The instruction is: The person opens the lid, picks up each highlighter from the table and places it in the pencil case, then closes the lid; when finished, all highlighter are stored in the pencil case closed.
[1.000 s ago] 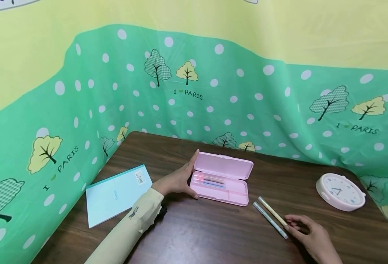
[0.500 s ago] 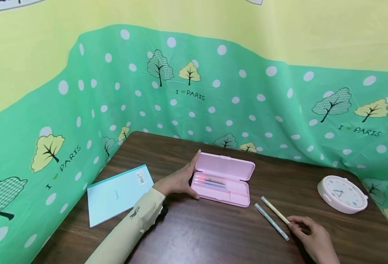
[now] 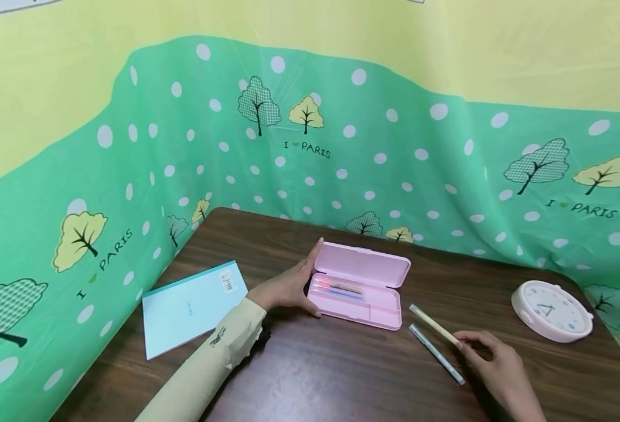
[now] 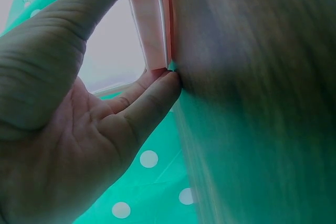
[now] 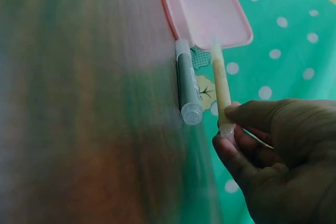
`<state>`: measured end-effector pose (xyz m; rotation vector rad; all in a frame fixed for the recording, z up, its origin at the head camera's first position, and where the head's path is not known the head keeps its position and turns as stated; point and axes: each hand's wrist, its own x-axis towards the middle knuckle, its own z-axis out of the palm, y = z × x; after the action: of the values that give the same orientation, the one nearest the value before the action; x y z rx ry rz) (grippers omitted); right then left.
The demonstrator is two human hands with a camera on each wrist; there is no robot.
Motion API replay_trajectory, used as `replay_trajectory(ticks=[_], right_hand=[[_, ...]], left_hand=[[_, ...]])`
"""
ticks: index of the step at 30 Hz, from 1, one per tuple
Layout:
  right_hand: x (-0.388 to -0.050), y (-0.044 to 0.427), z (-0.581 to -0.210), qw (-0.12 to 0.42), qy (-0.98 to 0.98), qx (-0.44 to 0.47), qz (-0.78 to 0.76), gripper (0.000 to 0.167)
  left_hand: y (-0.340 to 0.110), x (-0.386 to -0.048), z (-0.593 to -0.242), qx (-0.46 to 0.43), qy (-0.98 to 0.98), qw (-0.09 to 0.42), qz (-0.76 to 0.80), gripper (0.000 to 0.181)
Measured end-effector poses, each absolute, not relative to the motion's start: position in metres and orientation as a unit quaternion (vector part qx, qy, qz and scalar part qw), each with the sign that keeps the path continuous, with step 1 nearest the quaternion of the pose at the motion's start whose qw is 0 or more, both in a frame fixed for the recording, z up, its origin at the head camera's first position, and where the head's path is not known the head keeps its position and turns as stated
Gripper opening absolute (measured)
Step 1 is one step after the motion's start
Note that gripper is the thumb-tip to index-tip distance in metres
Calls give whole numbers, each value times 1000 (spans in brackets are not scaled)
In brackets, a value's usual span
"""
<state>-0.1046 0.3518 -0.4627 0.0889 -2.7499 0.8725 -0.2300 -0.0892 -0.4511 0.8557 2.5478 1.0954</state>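
An open pink pencil case (image 3: 384, 308) stands on the table, its lid raised and several slim pens (image 3: 346, 291) inside. My left hand (image 3: 291, 287) holds the case's left end, the thumb at the front corner and the fingers by the lid; in the left wrist view, fingertips (image 4: 170, 80) meet the case's edge. My right hand (image 3: 500, 366) pinches the near end of a yellow pen (image 3: 433, 324) between thumb and fingers. The pen slants toward the case, its far end raised. Left of it a grey-green pen (image 3: 436, 354) lies on the wood.
A light blue notebook (image 3: 194, 310) with a barcode label lies at the left of the dark wooden table (image 3: 299, 375). At the right stands a round pink-rimmed clock (image 3: 555, 310). A green and yellow printed curtain (image 3: 331, 129) hangs behind the table.
The yellow pen has swung up, its far end now farther left and higher, away from the grey-green pen. The left hand stays on the case. The head view shifts slightly.
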Motion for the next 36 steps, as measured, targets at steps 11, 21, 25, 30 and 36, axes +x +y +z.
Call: replay_trajectory(ticks=[11, 21, 25, 30, 36], right_hand=[[-134, 316, -456, 159, -925, 113, 327, 21], [-160, 274, -444, 139, -922, 134, 335, 17], [-168, 257, -442, 114, -915, 139, 360, 15], [-175, 240, -442, 96, -910, 139, 379, 18], [-180, 226, -443, 89, -904, 150, 390, 19]], left_hand=[[-89, -229, -451, 292, 872, 118, 374, 159], [-90, -229, -447, 295, 873, 112, 372, 160], [-90, -229, -447, 297, 872, 110, 374, 160], [-89, -229, -447, 295, 872, 108, 374, 159], [-88, -230, -450, 298, 872, 110, 372, 160]])
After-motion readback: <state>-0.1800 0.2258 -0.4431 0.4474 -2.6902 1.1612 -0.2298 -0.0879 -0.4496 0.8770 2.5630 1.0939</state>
